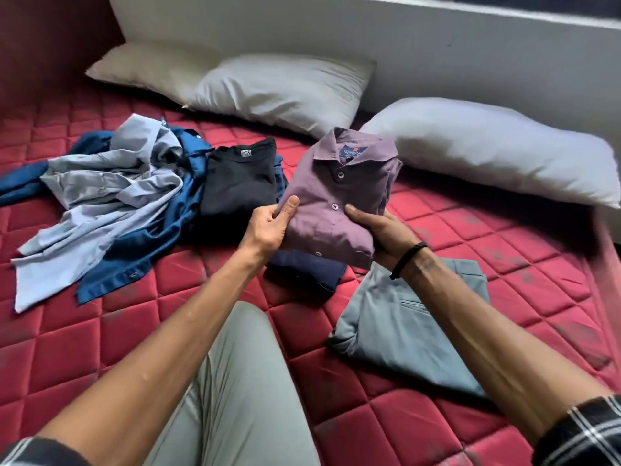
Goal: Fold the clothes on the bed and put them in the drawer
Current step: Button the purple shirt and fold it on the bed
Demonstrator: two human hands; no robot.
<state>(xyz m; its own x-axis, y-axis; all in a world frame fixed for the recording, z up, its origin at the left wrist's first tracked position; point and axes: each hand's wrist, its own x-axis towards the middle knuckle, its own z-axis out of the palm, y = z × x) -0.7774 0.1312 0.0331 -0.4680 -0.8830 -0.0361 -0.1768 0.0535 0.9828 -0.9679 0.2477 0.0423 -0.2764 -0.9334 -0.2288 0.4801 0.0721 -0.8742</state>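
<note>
A folded purple button shirt (pixel 339 193) is held above the red quilted mattress (pixel 100 341). My left hand (pixel 270 223) grips its left edge and my right hand (pixel 383 235) grips its right edge. Just under it lies a folded navy garment (pixel 307 270). A folded black T-shirt (pixel 240 178) rests to the left. Further left, a crumpled light blue shirt (pixel 100 196) lies on a dark blue shirt (pixel 148 243). Folded grey-blue trousers (pixel 400 327) sit at the right under my right forearm. No drawer is in view.
Three pillows, beige (pixel 144 68), white (pixel 285 89) and white (pixel 497 146), lie along the far side by a pale wall (pixel 437 45). My knee in grey trousers (pixel 235 381) rests on the mattress in front.
</note>
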